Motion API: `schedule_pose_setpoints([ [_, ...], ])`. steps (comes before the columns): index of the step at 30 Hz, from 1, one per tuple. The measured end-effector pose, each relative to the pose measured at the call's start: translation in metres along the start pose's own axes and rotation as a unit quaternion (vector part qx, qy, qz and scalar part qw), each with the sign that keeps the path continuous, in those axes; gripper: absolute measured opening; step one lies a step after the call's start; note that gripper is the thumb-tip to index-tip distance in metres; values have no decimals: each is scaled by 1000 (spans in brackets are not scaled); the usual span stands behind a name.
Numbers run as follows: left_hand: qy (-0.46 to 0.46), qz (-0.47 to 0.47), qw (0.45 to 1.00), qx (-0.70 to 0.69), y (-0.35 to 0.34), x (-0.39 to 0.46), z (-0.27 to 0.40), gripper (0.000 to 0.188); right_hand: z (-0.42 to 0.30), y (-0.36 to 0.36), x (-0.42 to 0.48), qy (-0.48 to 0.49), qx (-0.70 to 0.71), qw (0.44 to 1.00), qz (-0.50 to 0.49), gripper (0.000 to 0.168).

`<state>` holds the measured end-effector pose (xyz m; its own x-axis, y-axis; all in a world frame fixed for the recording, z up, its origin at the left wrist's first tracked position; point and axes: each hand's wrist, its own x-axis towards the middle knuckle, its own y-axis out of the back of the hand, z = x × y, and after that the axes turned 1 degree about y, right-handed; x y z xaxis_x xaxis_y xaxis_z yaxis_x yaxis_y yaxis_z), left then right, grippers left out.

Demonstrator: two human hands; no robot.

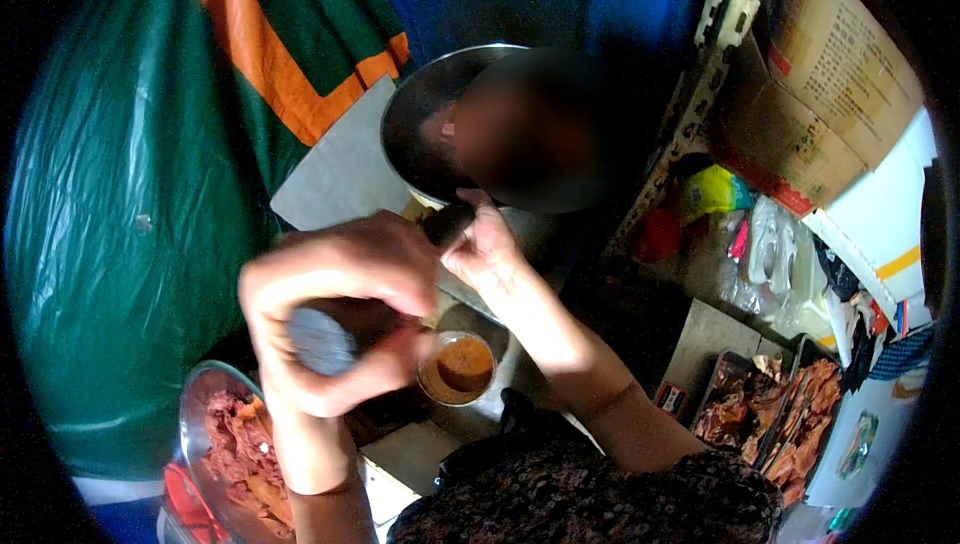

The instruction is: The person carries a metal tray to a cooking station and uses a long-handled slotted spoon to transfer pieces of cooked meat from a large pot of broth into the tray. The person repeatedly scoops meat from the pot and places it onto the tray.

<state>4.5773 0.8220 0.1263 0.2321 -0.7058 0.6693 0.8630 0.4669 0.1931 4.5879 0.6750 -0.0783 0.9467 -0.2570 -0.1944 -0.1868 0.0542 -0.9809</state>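
Note:
My left hand (345,304), blurred by motion, is curled round a dark object with a grey rounded end (322,340); its kind is unclear. Just to its right, my right hand (484,248) touches a black handle-like thing (448,224), whose other end is hidden; its grip is unclear. Beyond both hands stands a large metal pan or wok (412,158) with some reddish food inside, partly covered by a blurred patch. Below my hands is a clear round container (459,368) of orange-brown sauce or powder.
A clear bowl (191,394) of reddish meat stands at lower left. Trays of dark browned meat (802,424) lie at lower right. A green plastic sheet (135,244) hangs at left. Cardboard boxes (840,71), plastic bags (772,244) and a perforated metal post (690,105) are at right.

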Motion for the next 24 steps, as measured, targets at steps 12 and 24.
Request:
schedule_pose_setpoints([
  [12, -46, 267, 957, -102, 21, -29, 56, 34, 16, -62, -90, 95, -102, 990, 8, 33],
  [24, -130, 185, 967, -120, 45, -68, 78, 33, 36, -72, -99, 53, -109, 988, -91, 17],
])
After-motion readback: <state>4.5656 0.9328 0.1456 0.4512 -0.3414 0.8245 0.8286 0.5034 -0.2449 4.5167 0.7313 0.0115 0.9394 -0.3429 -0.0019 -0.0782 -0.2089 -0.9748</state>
